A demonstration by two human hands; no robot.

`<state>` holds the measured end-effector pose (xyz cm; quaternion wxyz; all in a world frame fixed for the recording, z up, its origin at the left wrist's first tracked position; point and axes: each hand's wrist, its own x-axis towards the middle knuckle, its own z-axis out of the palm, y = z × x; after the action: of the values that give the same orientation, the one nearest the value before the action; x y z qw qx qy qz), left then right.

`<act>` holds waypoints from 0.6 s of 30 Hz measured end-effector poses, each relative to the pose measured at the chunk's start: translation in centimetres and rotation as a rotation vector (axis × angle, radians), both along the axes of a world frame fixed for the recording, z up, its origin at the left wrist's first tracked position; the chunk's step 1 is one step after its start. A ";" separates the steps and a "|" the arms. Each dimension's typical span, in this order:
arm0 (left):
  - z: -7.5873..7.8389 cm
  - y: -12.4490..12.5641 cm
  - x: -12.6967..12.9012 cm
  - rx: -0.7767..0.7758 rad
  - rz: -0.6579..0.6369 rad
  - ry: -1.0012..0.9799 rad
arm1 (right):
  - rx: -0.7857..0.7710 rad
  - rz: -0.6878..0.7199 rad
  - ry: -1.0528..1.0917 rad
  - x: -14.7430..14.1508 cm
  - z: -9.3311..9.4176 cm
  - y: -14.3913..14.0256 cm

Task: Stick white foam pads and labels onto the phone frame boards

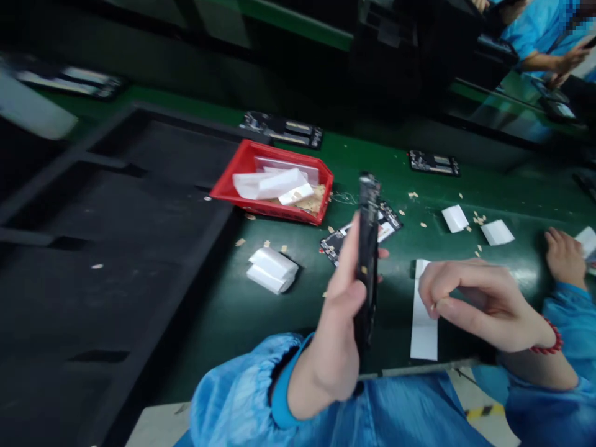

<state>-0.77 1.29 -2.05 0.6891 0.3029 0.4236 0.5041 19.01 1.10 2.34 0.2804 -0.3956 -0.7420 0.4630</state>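
Note:
My left hand (pixel 333 329) grips a thin black phone-like board (pixel 367 248), held upright and edge-on above the green belt. My right hand (pixel 479 304) hovers just right of it, thumb and forefinger pinched on a tiny piece that I cannot make out. Under the right hand lies a long white strip (pixel 423 323) on the belt. Behind the held board, another dark circuit board (pixel 386 220) lies flat on the belt.
A red bin (pixel 242 171) holds white sheets and tan scraps. A white packet stack (pixel 271 270) lies at its front. More boards (pixel 433 162) and white squares (pixel 455 218) dot the green belt (pixel 535 198). A black tray rack (pixel 116 217) fills the left. Another person's hand (pixel 564 256) rests at the right.

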 end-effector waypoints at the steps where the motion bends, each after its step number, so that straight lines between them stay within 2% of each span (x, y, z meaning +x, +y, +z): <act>1: 0.1 0.0 0.1 -0.061 -0.007 -0.039 | -0.067 -0.037 -0.045 1.2 -0.6 -0.9; 4: 0.0 0.2 0.2 -0.161 -0.012 -0.069 | -0.315 -0.082 -0.284 4.3 -3.1 -3.6; 6: -0.3 0.3 0.2 -0.170 -0.030 -0.061 | -0.408 -0.081 -0.441 5.6 -5.0 -4.8; 9: -0.9 0.7 0.5 -0.164 -0.009 -0.048 | -0.399 -0.127 -0.586 5.9 -7.6 -5.4; 11: -1.2 1.0 0.7 -0.126 0.020 -0.041 | -0.368 -0.188 -0.662 5.5 -8.7 -5.2; 14: -1.3 1.4 1.0 -0.085 0.010 -0.056 | -0.329 -0.295 -0.774 5.3 -9.1 -4.7; 18: -0.6 1.5 1.3 -0.082 0.035 -0.046 | -0.317 -0.383 -0.821 6.6 -7.8 -4.3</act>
<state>0.50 2.76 -2.69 0.7013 0.2552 0.4334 0.5052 25.56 -3.17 -5.43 -0.0190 -0.7133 -0.6253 0.3160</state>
